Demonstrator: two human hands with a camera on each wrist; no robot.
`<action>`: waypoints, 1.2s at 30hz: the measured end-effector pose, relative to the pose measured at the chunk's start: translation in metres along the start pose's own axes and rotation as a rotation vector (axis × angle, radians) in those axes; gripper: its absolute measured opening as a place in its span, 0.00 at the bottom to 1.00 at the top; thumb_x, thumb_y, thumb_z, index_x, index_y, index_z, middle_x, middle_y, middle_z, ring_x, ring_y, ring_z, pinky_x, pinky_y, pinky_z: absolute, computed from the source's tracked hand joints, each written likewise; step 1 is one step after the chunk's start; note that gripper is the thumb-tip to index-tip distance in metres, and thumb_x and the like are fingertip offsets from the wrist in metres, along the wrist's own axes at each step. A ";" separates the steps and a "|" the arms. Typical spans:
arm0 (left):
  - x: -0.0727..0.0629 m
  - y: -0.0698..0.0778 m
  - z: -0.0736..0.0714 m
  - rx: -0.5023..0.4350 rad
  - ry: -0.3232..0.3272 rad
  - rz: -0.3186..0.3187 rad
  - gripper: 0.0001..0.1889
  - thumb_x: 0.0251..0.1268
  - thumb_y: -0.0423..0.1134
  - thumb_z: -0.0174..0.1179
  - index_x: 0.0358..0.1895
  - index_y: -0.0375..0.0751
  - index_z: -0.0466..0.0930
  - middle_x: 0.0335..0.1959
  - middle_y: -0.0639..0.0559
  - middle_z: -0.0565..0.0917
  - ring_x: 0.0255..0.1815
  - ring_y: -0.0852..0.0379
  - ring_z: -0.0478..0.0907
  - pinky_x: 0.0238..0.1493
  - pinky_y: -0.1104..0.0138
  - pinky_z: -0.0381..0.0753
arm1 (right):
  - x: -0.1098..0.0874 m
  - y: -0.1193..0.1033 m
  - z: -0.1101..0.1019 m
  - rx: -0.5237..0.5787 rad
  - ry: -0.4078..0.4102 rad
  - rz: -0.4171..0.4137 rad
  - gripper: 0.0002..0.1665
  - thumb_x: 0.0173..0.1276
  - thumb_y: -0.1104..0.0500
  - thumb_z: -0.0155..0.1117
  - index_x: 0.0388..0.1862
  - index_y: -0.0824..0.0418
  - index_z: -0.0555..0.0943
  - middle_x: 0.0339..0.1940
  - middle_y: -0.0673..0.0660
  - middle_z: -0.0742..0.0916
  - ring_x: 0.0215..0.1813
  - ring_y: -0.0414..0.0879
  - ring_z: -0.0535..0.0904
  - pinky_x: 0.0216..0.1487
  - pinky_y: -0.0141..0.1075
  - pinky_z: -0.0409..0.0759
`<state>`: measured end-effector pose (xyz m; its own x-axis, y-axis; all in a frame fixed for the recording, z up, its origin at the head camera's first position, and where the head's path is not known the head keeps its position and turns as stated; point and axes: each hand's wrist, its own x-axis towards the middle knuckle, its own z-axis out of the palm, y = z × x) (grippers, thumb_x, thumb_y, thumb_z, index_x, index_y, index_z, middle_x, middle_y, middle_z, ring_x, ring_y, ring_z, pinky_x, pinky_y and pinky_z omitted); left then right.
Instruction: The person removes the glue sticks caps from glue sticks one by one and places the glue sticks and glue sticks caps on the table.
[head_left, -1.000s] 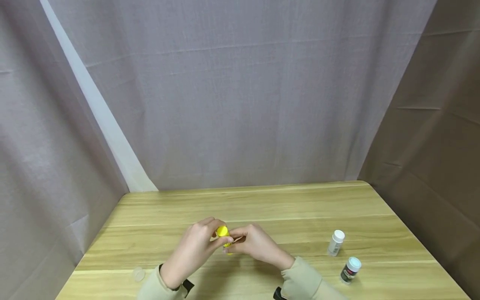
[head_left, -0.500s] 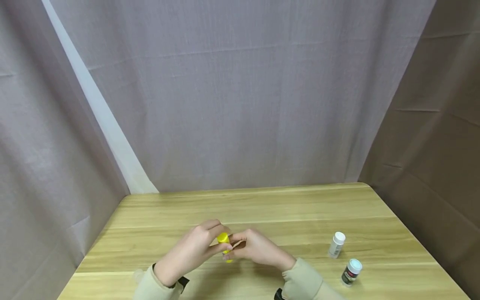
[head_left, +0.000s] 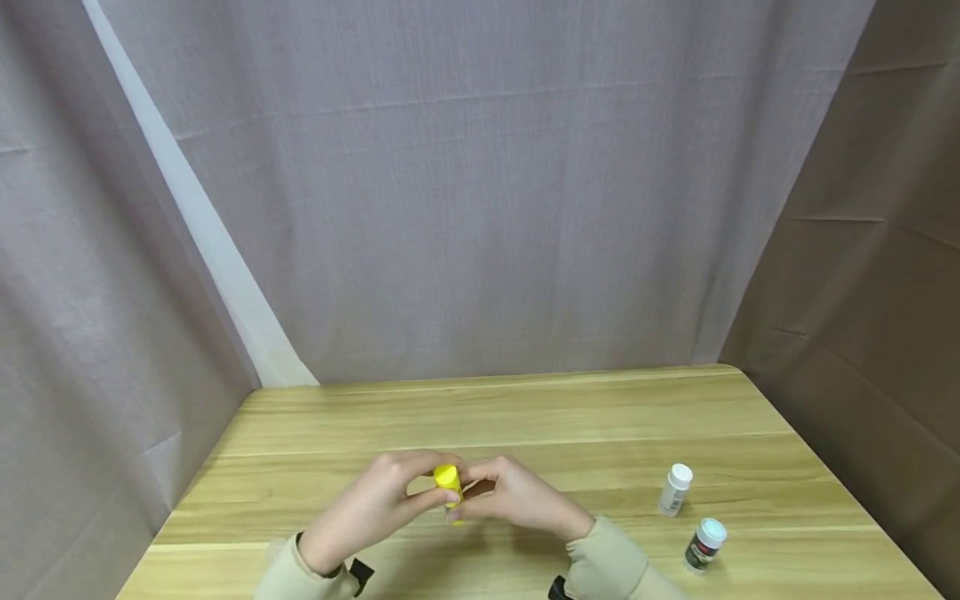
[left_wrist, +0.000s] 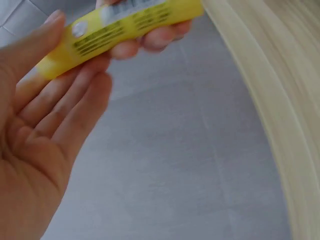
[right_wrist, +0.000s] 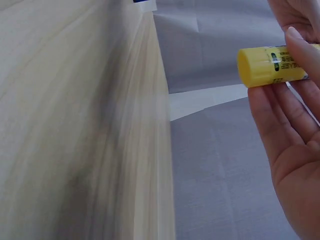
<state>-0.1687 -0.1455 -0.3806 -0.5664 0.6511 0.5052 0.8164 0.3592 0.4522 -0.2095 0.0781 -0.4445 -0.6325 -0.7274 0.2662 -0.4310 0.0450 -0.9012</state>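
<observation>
A yellow glue stick (head_left: pixel 447 477) with printed lettering is held upright above the table, between both hands. My left hand (head_left: pixel 386 500) pinches its upper end between thumb and fingers. Lower down the tube, my right hand (head_left: pixel 517 498) grips it with thumb and fingertips. In the left wrist view, the glue stick (left_wrist: pixel 122 37) shows a barcode and black print, with the left thumb on one end. The right wrist view shows the smooth end of the glue stick (right_wrist: pixel 250 67) jutting past the right hand's fingers (right_wrist: pixel 267 112).
Two small bottles stand at the right of the wooden table (head_left: pixel 570 417): a white-capped pale one (head_left: pixel 677 489) and a dark-labelled one (head_left: pixel 705 544). A clear disc (head_left: pixel 275 550) lies mostly behind the left sleeve. Grey curtains (head_left: pixel 480 208) surround the table.
The glue stick has dropped slightly toward me. My left wrist has swung left and its fingers have shifted round the top; the left sleeve now covers most of the clear disc.
</observation>
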 end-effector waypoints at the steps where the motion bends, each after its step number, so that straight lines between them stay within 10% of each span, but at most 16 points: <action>1: -0.001 0.000 0.001 -0.006 0.026 0.008 0.10 0.67 0.40 0.66 0.49 0.46 0.83 0.47 0.58 0.87 0.47 0.65 0.82 0.50 0.71 0.82 | 0.000 0.000 -0.001 0.000 0.003 -0.010 0.13 0.65 0.56 0.74 0.47 0.56 0.87 0.44 0.47 0.89 0.48 0.44 0.86 0.53 0.39 0.84; 29: 0.001 -0.008 0.022 0.142 0.346 -0.164 0.14 0.58 0.40 0.73 0.47 0.42 0.85 0.41 0.55 0.88 0.43 0.61 0.85 0.42 0.68 0.86 | 0.010 0.004 0.013 -0.141 0.282 0.009 0.19 0.65 0.53 0.75 0.54 0.53 0.88 0.52 0.50 0.89 0.47 0.44 0.87 0.51 0.34 0.84; 36: 0.004 -0.011 0.018 0.069 0.321 -0.207 0.14 0.61 0.40 0.71 0.48 0.41 0.85 0.43 0.51 0.88 0.45 0.57 0.85 0.40 0.65 0.88 | 0.016 0.008 0.017 -0.165 0.348 -0.032 0.20 0.63 0.53 0.76 0.54 0.54 0.87 0.50 0.48 0.89 0.46 0.43 0.87 0.53 0.37 0.84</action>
<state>-0.1778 -0.1347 -0.3971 -0.7176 0.3220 0.6175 0.6805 0.5127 0.5235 -0.2119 0.0556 -0.4531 -0.7852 -0.4558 0.4192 -0.5342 0.1561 -0.8308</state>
